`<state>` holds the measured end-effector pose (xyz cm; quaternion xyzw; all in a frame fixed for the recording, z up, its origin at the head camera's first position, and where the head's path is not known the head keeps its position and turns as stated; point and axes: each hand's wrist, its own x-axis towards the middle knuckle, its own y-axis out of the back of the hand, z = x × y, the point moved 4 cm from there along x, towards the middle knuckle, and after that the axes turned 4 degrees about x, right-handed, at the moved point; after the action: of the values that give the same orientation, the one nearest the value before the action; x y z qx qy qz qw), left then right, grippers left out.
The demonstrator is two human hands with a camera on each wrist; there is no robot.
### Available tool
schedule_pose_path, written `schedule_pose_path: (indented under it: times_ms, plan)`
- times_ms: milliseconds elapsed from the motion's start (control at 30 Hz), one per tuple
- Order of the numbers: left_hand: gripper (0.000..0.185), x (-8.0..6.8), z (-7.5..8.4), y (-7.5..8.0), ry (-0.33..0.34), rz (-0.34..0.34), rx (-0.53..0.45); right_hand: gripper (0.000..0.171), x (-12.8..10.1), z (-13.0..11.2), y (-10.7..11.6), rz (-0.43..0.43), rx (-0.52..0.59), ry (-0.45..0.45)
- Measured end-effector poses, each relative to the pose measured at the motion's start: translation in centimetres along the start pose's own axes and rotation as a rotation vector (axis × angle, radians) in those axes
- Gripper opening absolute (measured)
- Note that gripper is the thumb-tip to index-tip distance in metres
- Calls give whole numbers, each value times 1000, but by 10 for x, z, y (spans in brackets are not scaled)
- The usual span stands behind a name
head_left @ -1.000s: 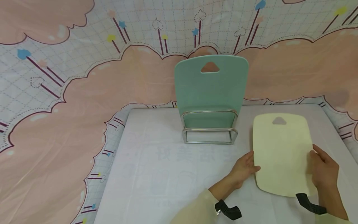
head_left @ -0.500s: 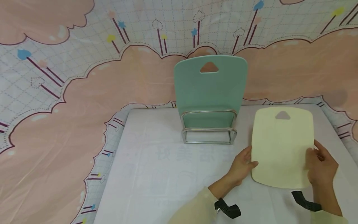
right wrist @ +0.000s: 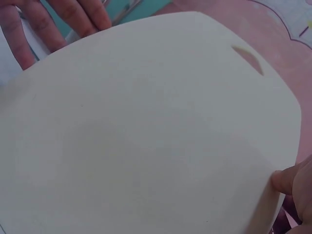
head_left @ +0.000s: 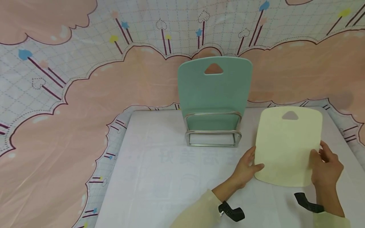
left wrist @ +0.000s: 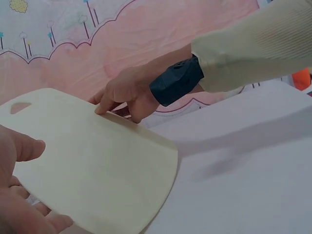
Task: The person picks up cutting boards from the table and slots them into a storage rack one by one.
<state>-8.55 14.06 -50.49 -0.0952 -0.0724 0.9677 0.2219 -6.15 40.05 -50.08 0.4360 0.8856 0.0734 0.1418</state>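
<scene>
A cream cutting board (head_left: 286,145) with a triangular handle hole is held off the white table (head_left: 159,171) at the right, its far end raised. My left hand (head_left: 251,164) grips its left edge, thumb on top. My right hand (head_left: 320,160) grips its right edge. In the left wrist view the cream board (left wrist: 92,165) spans the frame, the left hand (left wrist: 19,195) near and the right hand (left wrist: 124,95) at the far edge. The right wrist view shows the board (right wrist: 146,136) close up. A green cutting board (head_left: 214,88) stands upright in a metal rack (head_left: 213,133), left of the cream board.
The rack stands at the table's back middle, its front slot holding nothing. A pink and white patterned cloth (head_left: 71,104) hangs behind and around the table. Bare tabletop lies to the left of the hands.
Both hands have lifted the cream board off the table and tipped its far end up. It has moved slightly away from me and towards the rack.
</scene>
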Motion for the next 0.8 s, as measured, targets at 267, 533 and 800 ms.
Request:
schedule_pose_path:
  times_ms: [267, 533, 800]
  plan:
    - [70, -2, -4, -2, -42, -25, 8, 43, -3, -7, 3, 28, 202, 35]
    - [73, 1, -5, 0, -87, -37, 12, 44, -6, -11, 3, 27, 299, 82]
    - [72, 3, -8, 4, -133, -49, 17, 48, -8, -17, 1, 1, 322, 108]
